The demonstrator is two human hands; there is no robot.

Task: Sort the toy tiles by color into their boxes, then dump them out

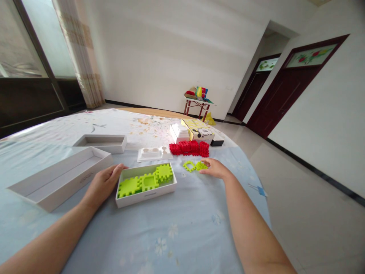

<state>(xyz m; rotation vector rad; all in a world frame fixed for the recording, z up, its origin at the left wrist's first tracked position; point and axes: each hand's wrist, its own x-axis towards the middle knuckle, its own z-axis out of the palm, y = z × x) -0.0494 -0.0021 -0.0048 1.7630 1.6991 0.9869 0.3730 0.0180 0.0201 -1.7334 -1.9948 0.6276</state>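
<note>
Fingers of right hand (215,169) nip a piece (201,166), three o'clock of the box (146,194) (left hand (103,184) flat against it); shallow nip may slip.

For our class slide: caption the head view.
Left hand rests against a white box of green tiles; right hand touches a loose green tile.

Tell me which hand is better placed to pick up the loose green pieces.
Right. The right hand touches the loose green pieces, while the left hand rests against the white box, on its far side.
</note>
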